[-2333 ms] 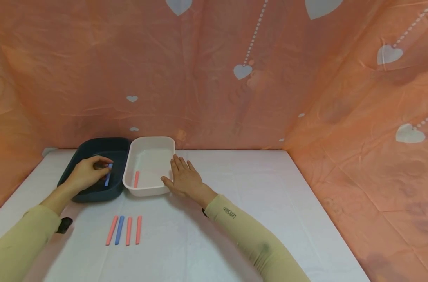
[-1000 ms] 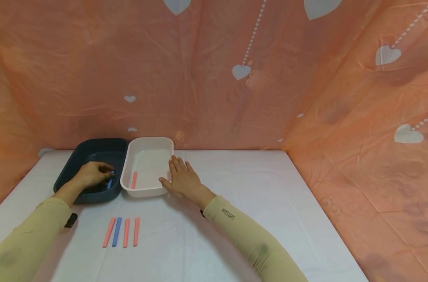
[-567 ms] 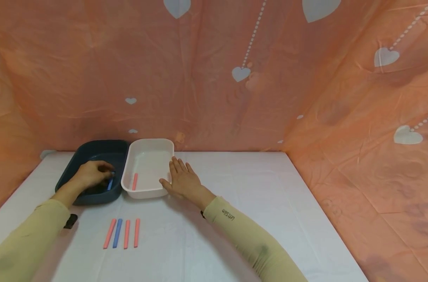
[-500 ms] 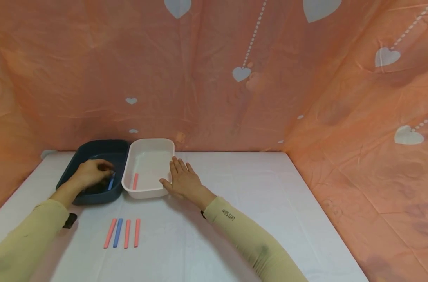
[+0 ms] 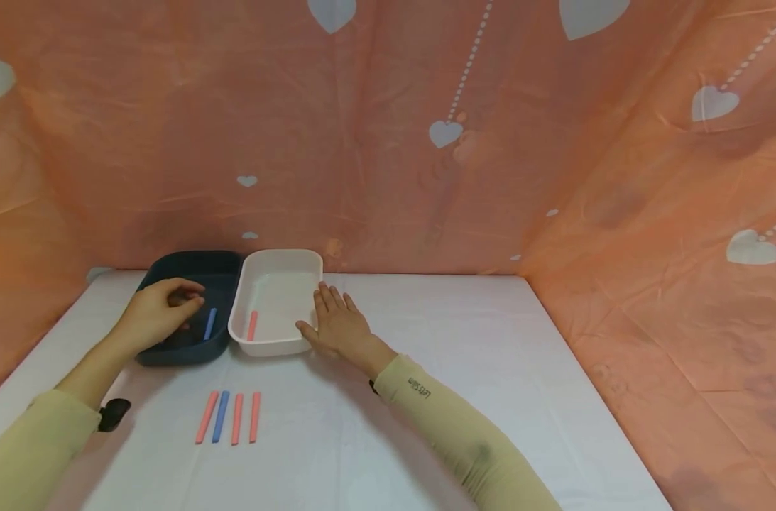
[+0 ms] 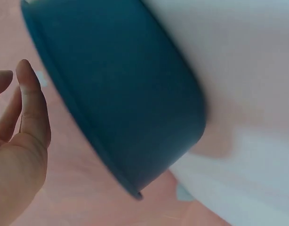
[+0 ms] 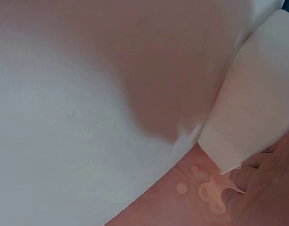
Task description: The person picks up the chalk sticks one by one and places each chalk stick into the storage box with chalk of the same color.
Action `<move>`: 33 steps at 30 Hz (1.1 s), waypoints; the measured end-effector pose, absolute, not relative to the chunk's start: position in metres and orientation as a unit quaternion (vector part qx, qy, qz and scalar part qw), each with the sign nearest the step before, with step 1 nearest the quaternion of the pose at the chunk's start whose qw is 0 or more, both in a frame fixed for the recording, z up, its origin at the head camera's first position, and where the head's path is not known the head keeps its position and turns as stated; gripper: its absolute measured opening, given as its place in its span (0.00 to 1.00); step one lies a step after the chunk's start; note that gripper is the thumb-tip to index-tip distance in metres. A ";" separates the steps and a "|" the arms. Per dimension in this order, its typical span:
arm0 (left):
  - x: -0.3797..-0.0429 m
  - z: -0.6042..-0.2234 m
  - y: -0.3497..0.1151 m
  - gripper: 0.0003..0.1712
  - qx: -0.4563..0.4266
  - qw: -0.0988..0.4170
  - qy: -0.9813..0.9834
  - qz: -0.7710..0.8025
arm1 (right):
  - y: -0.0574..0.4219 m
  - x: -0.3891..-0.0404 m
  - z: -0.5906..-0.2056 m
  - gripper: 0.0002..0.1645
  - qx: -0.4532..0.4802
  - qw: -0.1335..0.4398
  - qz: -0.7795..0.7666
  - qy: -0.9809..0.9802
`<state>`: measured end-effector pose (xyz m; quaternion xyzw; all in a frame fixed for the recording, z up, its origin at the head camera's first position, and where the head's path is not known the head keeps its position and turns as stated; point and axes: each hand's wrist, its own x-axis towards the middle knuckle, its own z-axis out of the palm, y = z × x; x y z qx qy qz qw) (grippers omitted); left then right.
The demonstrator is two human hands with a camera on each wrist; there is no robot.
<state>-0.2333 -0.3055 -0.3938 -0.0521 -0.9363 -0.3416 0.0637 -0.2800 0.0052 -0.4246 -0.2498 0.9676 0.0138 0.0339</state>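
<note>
My left hand (image 5: 157,312) is over the dark tray (image 5: 215,355), its fingers loosely bent and a gap between thumb and fingertips. In the left wrist view that hand (image 6: 22,141) is beside the tray's rim with nothing in its grasp. A blue chalk stick (image 5: 210,323) lies inside the dark tray, just right of the fingertips. My right hand (image 5: 339,326), fingers straight, rests against the right side of the white tray (image 5: 275,348); the right wrist view shows its fingers (image 7: 243,179) at the rim. One pink chalk stick (image 5: 252,326) is in the white tray.
In front of the trays, three pink chalk sticks (image 5: 237,419) and a blue chalk stick (image 5: 221,416) lie in a row on the white tabletop (image 5: 426,397). An orange sheet with hearts (image 5: 388,177) hangs behind and along both sides.
My left hand has let go of the blue chalk stick, which now lies in the dark tray, and has risen and moved slightly left. My right hand has stayed at the white tray.
</note>
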 end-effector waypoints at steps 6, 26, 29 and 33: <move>-0.210 -0.387 -0.292 0.22 -0.064 0.092 -0.931 -0.348 | 0.007 -0.282 -0.425 0.48 -0.250 0.031 0.017 0.967; -0.153 -0.416 -0.261 0.18 -0.095 0.081 -0.924 -0.361 | 0.005 -0.283 -0.428 0.48 -0.246 0.041 0.014 0.968; -0.148 -0.421 -0.261 0.19 -0.086 0.050 -0.927 -0.362 | 0.004 -0.284 -0.428 0.48 -0.246 0.045 0.020 0.968; -0.144 -0.428 -0.264 0.20 -0.078 0.004 -0.929 -0.361 | 0.003 -0.285 -0.428 0.48 -0.243 0.052 0.026 0.968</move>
